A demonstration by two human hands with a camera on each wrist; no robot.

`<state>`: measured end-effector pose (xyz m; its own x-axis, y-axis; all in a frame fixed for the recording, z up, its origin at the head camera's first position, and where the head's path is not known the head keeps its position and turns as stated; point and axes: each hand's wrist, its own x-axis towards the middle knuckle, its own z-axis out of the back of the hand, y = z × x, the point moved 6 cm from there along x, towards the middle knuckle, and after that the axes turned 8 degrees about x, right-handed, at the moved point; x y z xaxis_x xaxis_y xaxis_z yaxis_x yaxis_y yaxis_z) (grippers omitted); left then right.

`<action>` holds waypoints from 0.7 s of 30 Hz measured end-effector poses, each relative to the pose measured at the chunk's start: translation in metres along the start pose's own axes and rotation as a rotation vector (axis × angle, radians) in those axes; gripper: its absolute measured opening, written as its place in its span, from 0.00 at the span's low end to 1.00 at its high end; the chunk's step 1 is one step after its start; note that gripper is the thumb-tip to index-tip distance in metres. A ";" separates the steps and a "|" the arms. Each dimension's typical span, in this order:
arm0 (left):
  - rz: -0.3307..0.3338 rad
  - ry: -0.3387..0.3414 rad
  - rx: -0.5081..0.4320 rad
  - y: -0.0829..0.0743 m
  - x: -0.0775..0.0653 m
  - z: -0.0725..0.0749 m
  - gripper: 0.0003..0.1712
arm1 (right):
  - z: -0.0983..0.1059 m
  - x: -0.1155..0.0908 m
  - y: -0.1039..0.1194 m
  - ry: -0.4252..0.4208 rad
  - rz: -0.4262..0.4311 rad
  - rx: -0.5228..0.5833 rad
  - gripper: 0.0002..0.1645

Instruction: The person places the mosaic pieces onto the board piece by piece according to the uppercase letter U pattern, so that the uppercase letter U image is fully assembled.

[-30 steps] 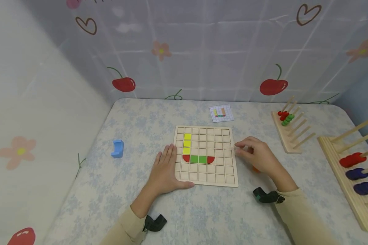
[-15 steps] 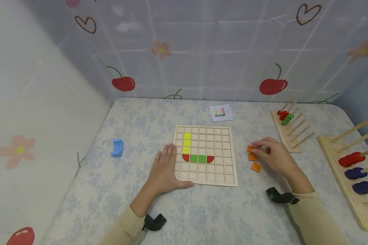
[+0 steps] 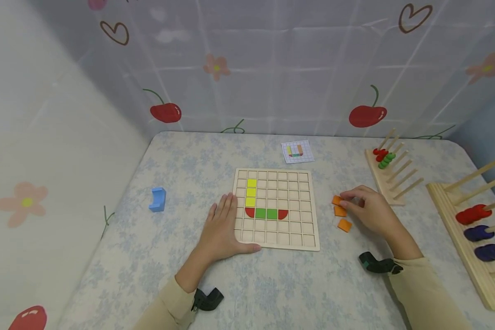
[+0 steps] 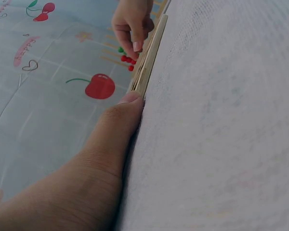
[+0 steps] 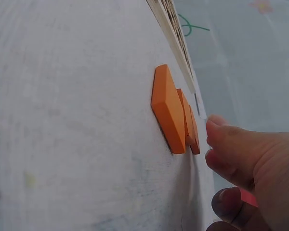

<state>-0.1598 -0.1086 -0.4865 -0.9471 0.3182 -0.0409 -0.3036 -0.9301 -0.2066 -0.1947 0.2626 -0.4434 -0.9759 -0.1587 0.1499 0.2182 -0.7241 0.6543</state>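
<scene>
A wooden grid board (image 3: 297,240) lies flat in the middle of the table. Set in its squares are yellow tiles (image 3: 251,192) in a column, green tiles (image 3: 266,214) in a row, and a curved red piece (image 3: 283,214) at each end of that row. My left hand (image 3: 218,231) rests with straight fingers along the board's left edge, its thumb (image 4: 118,125) against the near edge. Right of the board lie orange square tiles (image 3: 344,225). At the farthest one are the bent fingertips of my right hand (image 3: 369,208); whether they pinch it is hidden.
Behind the board lies a pattern card (image 3: 298,152). A blue block (image 3: 158,200) stands at the left. On the right are a small peg rack (image 3: 385,181) with red and green beads and a larger peg rack (image 3: 458,238) with red and dark blue beads.
My right hand has moved right, from beside the board's right edge to the orange tiles, uncovering them. During the last half second it has hardly shifted. The left hand has stayed put.
</scene>
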 end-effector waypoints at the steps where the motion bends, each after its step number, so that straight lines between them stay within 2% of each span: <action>1: -0.001 -0.001 0.000 0.000 0.000 0.000 0.84 | 0.000 0.000 0.000 0.003 -0.006 0.003 0.13; 12: -0.004 -0.004 0.006 0.001 0.001 -0.002 0.84 | -0.005 0.004 -0.004 0.047 -0.060 -0.004 0.19; 21: -0.005 -0.015 0.007 0.000 0.000 0.000 0.84 | -0.007 0.005 -0.005 0.044 -0.048 -0.017 0.18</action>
<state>-0.1595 -0.1089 -0.4861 -0.9471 0.3201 -0.0251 -0.3090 -0.9299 -0.1995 -0.2010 0.2608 -0.4507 -0.9845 -0.1526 0.0862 0.1718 -0.7430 0.6468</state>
